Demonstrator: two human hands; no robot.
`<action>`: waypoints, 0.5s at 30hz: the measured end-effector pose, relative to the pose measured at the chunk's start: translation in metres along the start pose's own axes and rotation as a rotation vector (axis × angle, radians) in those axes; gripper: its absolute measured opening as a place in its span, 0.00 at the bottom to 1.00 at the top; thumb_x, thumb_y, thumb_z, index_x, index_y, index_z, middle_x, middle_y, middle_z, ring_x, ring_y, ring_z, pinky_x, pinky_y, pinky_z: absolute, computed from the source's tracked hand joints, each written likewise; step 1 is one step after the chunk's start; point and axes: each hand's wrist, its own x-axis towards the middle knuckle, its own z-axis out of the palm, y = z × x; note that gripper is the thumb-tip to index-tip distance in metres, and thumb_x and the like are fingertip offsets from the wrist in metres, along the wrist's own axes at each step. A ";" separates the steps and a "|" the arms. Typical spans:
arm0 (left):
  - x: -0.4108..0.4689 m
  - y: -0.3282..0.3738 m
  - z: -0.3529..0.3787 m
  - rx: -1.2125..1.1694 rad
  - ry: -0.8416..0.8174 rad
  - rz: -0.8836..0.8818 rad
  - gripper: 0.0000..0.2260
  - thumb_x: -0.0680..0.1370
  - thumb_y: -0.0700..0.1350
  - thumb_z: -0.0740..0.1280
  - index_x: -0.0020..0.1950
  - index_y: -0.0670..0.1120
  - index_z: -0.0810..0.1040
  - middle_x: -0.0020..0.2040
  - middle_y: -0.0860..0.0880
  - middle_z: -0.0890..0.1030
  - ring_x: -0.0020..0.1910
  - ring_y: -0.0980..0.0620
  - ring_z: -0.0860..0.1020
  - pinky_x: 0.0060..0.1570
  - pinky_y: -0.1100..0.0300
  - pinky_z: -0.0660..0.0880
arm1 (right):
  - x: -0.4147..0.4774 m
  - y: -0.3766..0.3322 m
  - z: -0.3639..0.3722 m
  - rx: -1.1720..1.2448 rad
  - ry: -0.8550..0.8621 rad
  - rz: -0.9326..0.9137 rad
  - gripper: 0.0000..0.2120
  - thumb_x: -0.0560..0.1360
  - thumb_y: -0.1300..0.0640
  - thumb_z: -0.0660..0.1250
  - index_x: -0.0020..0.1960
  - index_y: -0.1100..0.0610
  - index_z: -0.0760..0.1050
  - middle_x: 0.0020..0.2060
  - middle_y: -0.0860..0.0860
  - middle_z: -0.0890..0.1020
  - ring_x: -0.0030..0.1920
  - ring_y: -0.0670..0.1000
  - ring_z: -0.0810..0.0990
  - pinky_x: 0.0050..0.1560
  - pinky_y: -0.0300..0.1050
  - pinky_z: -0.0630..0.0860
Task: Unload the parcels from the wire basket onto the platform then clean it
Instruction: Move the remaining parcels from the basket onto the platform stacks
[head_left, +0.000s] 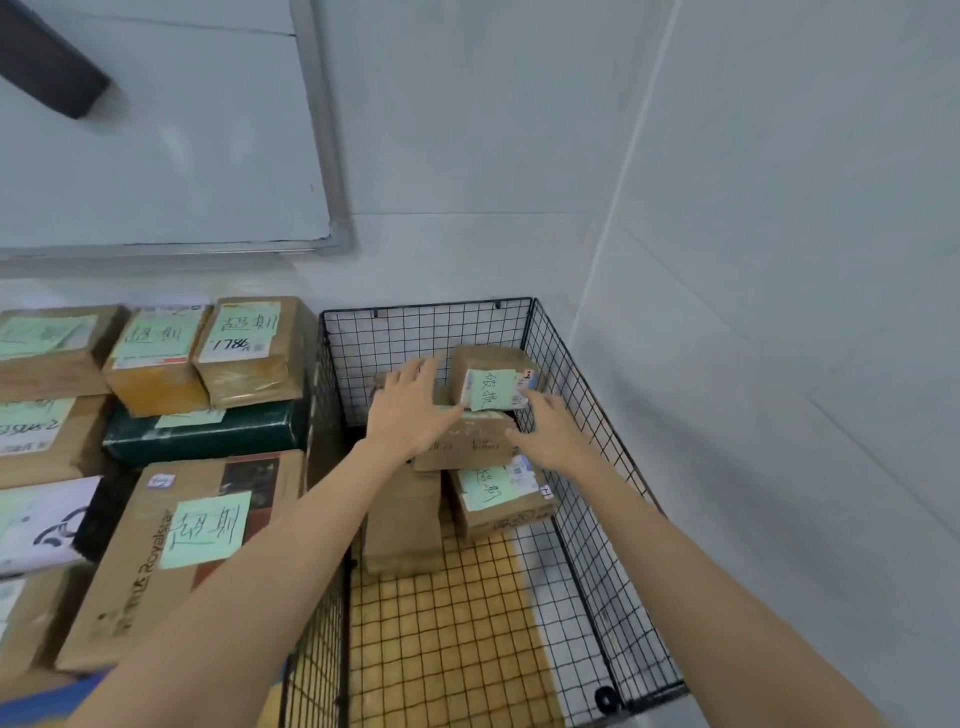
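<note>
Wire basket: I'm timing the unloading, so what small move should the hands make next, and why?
Probably close both hands on the middle cardboard parcel and lift it out. The left hand and right hand flank it with fingers straight, holding nothing yet. It rests on lower parcels in the wire basket, so it looks free to come first.

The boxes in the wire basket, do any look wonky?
Yes. The middle parcel sits crooked across the plain parcel and the front labelled parcel; the back parcel leans tilted. Nothing looks torn.
</note>
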 end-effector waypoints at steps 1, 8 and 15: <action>0.003 -0.005 0.010 -0.017 -0.020 -0.037 0.33 0.77 0.57 0.66 0.78 0.50 0.59 0.77 0.45 0.63 0.74 0.41 0.62 0.68 0.42 0.66 | 0.007 0.003 0.006 0.027 -0.020 0.019 0.35 0.78 0.52 0.67 0.79 0.51 0.54 0.77 0.55 0.57 0.72 0.57 0.65 0.67 0.54 0.68; 0.017 -0.038 0.064 -0.137 -0.132 -0.277 0.34 0.76 0.56 0.68 0.78 0.51 0.58 0.74 0.44 0.64 0.71 0.39 0.63 0.66 0.43 0.68 | 0.046 0.029 0.049 0.175 -0.128 0.164 0.34 0.77 0.55 0.68 0.79 0.51 0.56 0.74 0.57 0.60 0.72 0.60 0.66 0.71 0.54 0.66; 0.025 -0.055 0.096 -0.253 -0.136 -0.342 0.34 0.75 0.52 0.71 0.78 0.53 0.59 0.72 0.43 0.65 0.70 0.40 0.66 0.64 0.42 0.71 | 0.075 0.036 0.073 0.268 -0.089 0.173 0.37 0.76 0.58 0.71 0.79 0.49 0.55 0.72 0.57 0.64 0.68 0.59 0.70 0.62 0.64 0.76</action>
